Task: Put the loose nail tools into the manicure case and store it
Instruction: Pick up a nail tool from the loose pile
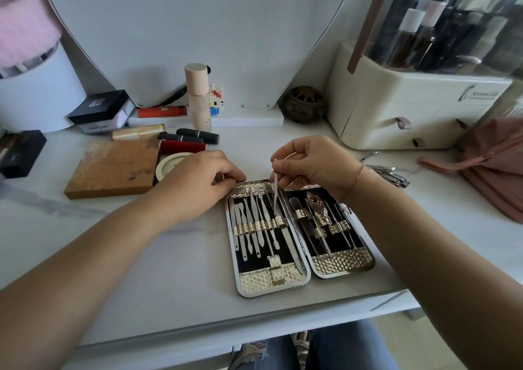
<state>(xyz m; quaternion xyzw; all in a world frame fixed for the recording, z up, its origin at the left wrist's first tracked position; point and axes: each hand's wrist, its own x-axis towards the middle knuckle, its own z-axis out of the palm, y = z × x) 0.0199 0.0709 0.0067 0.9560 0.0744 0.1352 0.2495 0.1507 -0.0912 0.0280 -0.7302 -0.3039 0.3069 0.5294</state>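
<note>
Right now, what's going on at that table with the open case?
A person sits at a white table with the manicure case lying open in front of them. The right hand pinches a thin metal tool and points it down at the elastic band in the case's left half. The left hand holds the case's top left corner. Nail clippers lie loose on the table beyond the right wrist, not yet packed.

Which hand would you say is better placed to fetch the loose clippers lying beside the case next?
Right: the clippers lie just past the right hand, once it seats its thin tool; the left hand grips the case at its top edge.
</note>
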